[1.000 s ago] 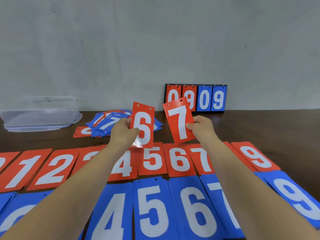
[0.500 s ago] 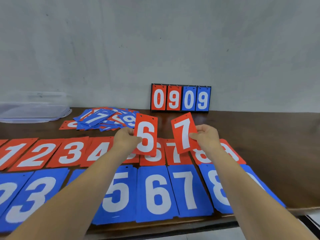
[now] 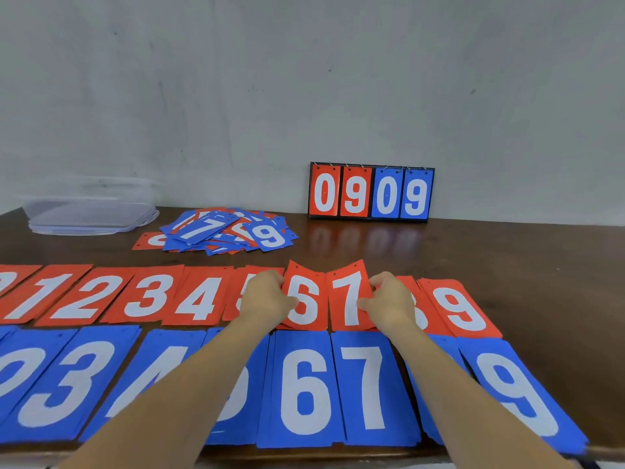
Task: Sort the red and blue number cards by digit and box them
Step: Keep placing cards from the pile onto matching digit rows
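- 1 view only, worn on the person's head, facing forward and down across the bench (image 3: 507, 265) to the wall (image 3: 304, 79).
- It sits close: left hand (image 3: 267, 296) and right hand (image 3: 389, 299) reach in from the bottom edge.

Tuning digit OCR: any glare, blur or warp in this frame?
Head view: soft, even light, no hard glare; the scoreboard mirrors faintly in the glossy table. Head view: digits crisp, including the held red 6 card and red 7 card. Head view: wide-angle lens fans outer cards outward.
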Motion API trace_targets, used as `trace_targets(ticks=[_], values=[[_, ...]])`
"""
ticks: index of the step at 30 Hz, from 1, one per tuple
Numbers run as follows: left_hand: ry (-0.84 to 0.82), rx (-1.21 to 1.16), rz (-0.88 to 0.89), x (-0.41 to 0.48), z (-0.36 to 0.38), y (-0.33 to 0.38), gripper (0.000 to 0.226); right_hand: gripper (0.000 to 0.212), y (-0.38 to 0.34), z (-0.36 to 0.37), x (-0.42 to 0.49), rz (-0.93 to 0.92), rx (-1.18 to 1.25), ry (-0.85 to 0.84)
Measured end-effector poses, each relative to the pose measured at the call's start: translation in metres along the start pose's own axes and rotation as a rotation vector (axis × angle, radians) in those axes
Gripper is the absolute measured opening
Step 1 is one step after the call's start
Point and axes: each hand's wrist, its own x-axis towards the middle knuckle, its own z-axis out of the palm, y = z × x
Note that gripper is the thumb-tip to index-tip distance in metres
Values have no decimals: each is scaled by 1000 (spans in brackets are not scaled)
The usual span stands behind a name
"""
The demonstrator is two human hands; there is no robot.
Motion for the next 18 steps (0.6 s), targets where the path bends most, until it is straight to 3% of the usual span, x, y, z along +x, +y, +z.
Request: trace_targets(ticks=[9,18], values=[[75,357,98,1,6,-2,48,30,-6,1,-5,-95,-375,98],[127,265,211,-2,-6,-10,55,32,-18,7,-11,-240,-208,53]])
